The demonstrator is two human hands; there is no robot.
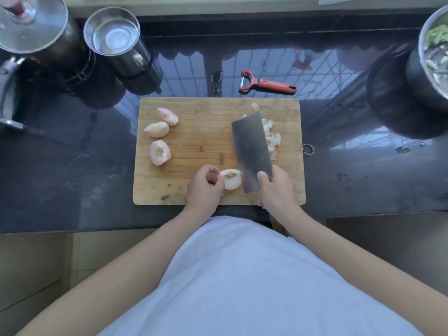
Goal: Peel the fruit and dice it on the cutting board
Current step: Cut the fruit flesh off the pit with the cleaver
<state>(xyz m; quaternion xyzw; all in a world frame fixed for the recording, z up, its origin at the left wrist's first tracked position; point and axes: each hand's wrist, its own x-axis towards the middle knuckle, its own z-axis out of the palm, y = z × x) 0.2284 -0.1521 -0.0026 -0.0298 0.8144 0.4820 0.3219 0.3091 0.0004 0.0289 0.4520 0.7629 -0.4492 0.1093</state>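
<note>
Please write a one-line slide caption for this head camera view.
Left hand steadies a peeled fruit wedge while right hand holds the cleaver on the cutting board.

Worn wooden cutting board (194, 141), glossy dark countertop (72, 166), seemingly matt metal cleaver (251, 146)

peeler (266, 83) behind cutting board (194, 190), fruit wedges (160, 137) on its left

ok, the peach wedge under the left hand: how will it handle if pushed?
The peach wedge looks peeled and wet, so probably slippery. Its rounded side may let it rock. It seems soft, likely to bruise under the left hand.
</note>
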